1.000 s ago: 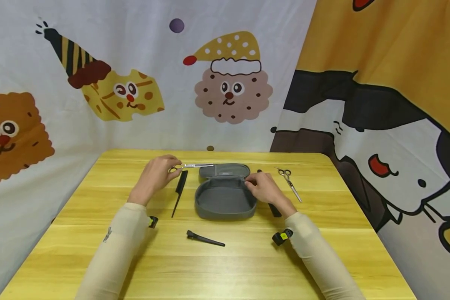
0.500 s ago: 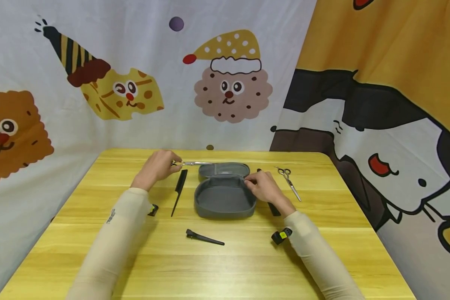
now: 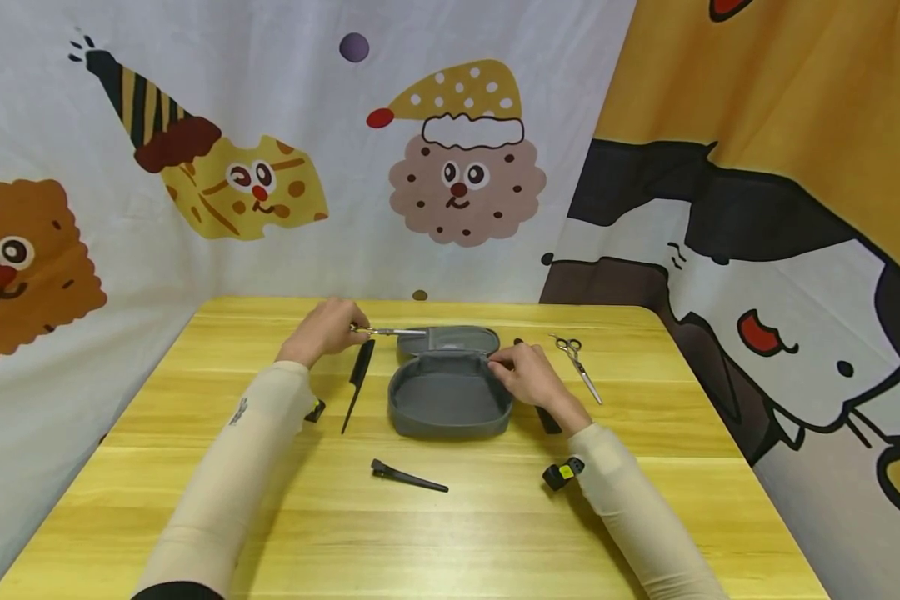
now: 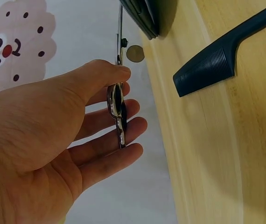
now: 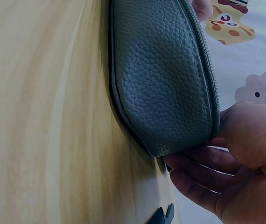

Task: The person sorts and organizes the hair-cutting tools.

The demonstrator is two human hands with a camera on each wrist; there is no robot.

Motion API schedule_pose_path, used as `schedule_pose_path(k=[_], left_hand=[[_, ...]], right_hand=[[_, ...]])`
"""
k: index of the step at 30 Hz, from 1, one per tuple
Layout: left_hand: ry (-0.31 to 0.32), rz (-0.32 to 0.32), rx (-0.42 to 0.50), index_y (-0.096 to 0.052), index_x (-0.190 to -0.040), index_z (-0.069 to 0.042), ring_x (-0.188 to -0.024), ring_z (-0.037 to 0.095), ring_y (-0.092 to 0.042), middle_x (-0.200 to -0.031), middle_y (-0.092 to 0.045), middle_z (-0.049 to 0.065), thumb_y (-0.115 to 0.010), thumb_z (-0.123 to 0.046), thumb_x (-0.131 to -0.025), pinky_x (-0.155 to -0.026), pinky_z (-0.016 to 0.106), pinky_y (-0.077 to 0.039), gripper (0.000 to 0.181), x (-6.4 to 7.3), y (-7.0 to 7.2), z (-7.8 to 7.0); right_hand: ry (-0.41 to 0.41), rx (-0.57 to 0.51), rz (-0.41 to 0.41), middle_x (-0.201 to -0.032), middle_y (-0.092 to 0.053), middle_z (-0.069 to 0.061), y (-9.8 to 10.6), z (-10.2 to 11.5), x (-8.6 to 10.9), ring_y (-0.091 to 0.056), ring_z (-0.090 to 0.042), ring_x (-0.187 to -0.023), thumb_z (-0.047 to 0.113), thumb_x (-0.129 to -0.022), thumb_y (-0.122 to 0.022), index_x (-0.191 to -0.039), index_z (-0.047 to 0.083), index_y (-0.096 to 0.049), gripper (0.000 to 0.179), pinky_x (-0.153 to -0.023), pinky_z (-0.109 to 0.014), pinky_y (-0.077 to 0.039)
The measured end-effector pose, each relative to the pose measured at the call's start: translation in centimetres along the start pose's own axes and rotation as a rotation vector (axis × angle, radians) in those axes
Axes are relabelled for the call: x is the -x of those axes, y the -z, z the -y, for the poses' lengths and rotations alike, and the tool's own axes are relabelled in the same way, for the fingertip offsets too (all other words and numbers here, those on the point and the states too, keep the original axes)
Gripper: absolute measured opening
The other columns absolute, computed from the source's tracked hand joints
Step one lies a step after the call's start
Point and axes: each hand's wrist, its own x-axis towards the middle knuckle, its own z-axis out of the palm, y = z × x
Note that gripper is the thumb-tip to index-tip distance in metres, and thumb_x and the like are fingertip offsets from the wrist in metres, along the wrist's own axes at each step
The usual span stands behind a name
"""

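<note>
My left hand [image 3: 326,327] pinches a pair of silver scissors [image 4: 116,100] by the handles, thumb on one side and fingers on the other. Their blades point right and overlap the raised lid [image 3: 465,339] of a grey zippered case [image 3: 450,431] in the head view. The case lies unzipped with its lid folded back, and its inside shows bare. At its back right corner, my right hand [image 3: 528,373] grips the rim, thumb by the zipper and fingers against the outer wall [image 5: 161,79]. A black tail comb [image 3: 362,362] lies just below my left hand.
A second pair of scissors [image 3: 581,371] lies right of the case. A long black item [image 3: 547,419] is partly hidden under my right hand. In front of the case lies a black hair clip [image 3: 408,477]. A printed cloth [image 3: 285,275] hangs behind the table.
My left hand has moved away from me and slightly right, turning the scissors edge-on with their tips over the lid. My right hand keeps its grip on the case.
</note>
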Motion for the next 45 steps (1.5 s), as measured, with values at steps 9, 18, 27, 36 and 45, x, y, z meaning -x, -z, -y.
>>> schedule_pose_path(k=[9,18,27,36,45], left_hand=[[0.047,0.05,0.013,-0.09,-0.106,-0.005,-0.066,0.015,-0.055,-0.093,-0.084,0.009,-0.077,-0.013,-0.108,-0.069,0.036,-0.051,0.016,-1.0,-0.2,0.0],[0.068,0.108,0.058,-0.085,-0.088,-0.001,-0.056,0.012,-0.029,-0.059,-0.043,-0.002,-0.071,-0.014,-0.112,-0.061,0.031,-0.034,0.031,-1.6,-0.3,0.0],[0.077,0.179,0.091,-0.091,-0.103,-0.004,-0.055,0.01,-0.031,-0.061,-0.061,0.004,-0.07,-0.016,-0.113,-0.064,0.031,-0.042,0.026,-2.1,-0.2,0.1],[0.082,0.195,0.103,-0.09,-0.096,-0.003,-0.057,0.011,-0.032,-0.063,-0.058,-0.001,-0.07,-0.017,-0.113,-0.064,0.031,-0.04,0.029,-3.0,-0.7,-0.3],[0.064,0.205,0.109,-0.089,-0.099,-0.001,-0.059,0.011,-0.035,-0.066,-0.057,-0.002,-0.069,-0.016,-0.114,-0.066,0.032,-0.039,0.029,-3.6,-1.1,-0.8]], right_hand=[[0.022,0.0,-0.006,-0.117,-0.087,-0.015,0.1,0.0,0.1,-0.083,-0.026,-0.095,0.015,-0.112,-0.071,-0.126,0.005,-0.086,0.023,-0.083,-0.046,-0.07],[0.038,-0.002,-0.008,-0.117,-0.087,-0.016,0.1,-0.1,0.1,-0.083,-0.025,-0.092,0.014,-0.112,-0.071,-0.125,0.005,-0.087,0.023,-0.082,-0.046,-0.07],[0.046,0.004,-0.009,-0.116,-0.087,-0.017,0.1,-0.1,0.0,-0.082,-0.025,-0.089,0.014,-0.112,-0.071,-0.125,0.003,-0.086,0.023,-0.08,-0.045,-0.069],[0.03,0.002,-0.003,-0.118,-0.087,-0.017,0.2,-0.1,0.0,-0.083,-0.027,-0.092,0.014,-0.112,-0.071,-0.127,0.003,-0.086,0.024,-0.083,-0.046,-0.07],[0.019,0.002,-0.008,-0.118,-0.087,-0.017,0.1,-0.1,0.0,-0.084,-0.029,-0.097,0.014,-0.112,-0.071,-0.126,0.003,-0.086,0.023,-0.083,-0.046,-0.07]])
